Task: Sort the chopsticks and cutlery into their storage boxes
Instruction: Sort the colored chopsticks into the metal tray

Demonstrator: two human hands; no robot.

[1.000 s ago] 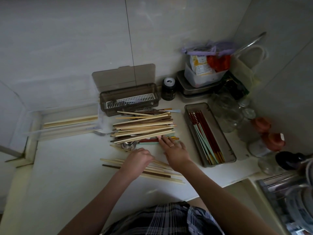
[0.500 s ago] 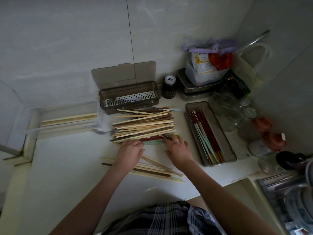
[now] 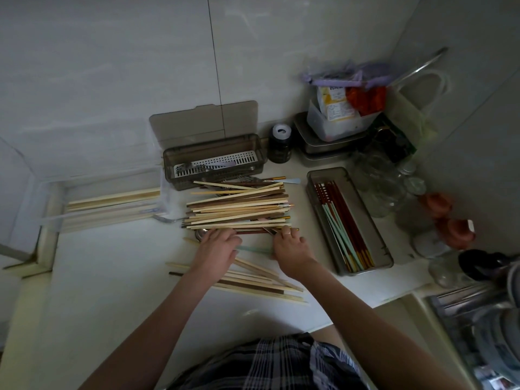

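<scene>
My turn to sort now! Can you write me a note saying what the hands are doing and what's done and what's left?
Left hand and right hand both reach into the near edge of the big mixed pile; whether either grips anything I cannot tell.
Done: red and mint chopsticks lie in the grey tray; some cutlery sits in the lidded box; pale chopsticks lie in the clear box at left.
Left: the pile, plus the loose chopsticks under the wrists.

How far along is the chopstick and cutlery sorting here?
Partly done. The right tray holds red and teal chopsticks; the lidded box holds some cutlery. Both hands, left hand and right hand, reach into the big mixed pile. That pile and the near pile remain.
</scene>
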